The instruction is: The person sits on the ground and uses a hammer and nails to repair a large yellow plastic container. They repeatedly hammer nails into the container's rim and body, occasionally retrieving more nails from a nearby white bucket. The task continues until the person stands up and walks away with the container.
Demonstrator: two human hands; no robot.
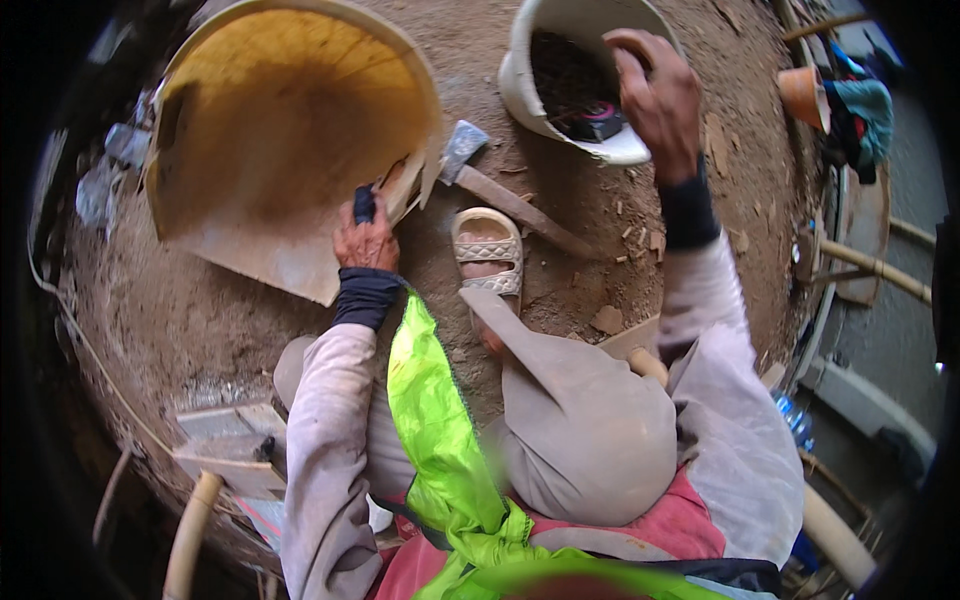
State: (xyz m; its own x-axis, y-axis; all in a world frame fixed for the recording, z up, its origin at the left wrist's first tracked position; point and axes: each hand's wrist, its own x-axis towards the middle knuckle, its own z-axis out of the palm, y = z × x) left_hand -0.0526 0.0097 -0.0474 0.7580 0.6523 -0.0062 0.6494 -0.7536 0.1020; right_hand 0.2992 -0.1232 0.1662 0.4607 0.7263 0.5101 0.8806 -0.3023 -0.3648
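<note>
My left hand, with a black wrap on one finger, closes on the lower right edge of a large broken yellow plastic tub, stained brown inside. A thin dark sliver shows by its fingertips. At the upper right, my right hand hangs over the rim of a cut white bucket, its fingers curled together. Whatever they may hold is hidden. Inside the bucket lie dark loose bits and a small dark object with a pink ring. A hatchet with a wooden handle rests on the dirt between the containers.
My sandalled foot stands beside the hatchet. Wood chips are scattered on the dirt floor. Clear plastic litter lies left of the tub. Bamboo poles and an orange pot with cloths stand at the right.
</note>
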